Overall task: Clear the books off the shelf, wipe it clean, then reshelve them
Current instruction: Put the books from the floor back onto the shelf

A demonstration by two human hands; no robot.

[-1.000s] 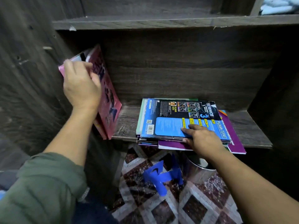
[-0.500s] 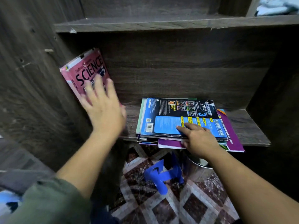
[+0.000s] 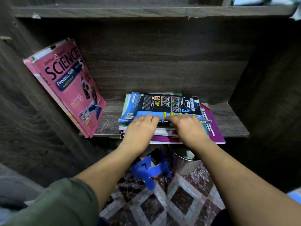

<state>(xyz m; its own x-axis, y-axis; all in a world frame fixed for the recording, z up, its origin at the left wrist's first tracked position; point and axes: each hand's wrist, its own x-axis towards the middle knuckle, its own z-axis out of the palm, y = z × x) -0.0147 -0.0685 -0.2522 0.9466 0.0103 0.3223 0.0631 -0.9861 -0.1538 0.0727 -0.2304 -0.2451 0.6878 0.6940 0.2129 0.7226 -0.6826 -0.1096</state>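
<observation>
Left hand (image 3: 141, 128) has left the pink Science paperback (image 3: 68, 88) leaning left of the flat book stack (image 3: 215, 132) on the dark wooden shelf (image 3: 234, 123), joining the right hand (image 3: 187, 128); both hands' fingers grasp the stack's blue-and-black top book (image 3: 162, 103), likely reshelved next

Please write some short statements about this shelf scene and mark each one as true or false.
1. The pink science book leans against the left wall of the shelf. True.
2. The left hand holds the pink science book. False: it rests on the blue book atop the stack, beside the right hand.
3. The stack lies flat on the shelf. True.
4. The blue plastic object lies on the shelf. False: it is on the patterned floor below.
</observation>
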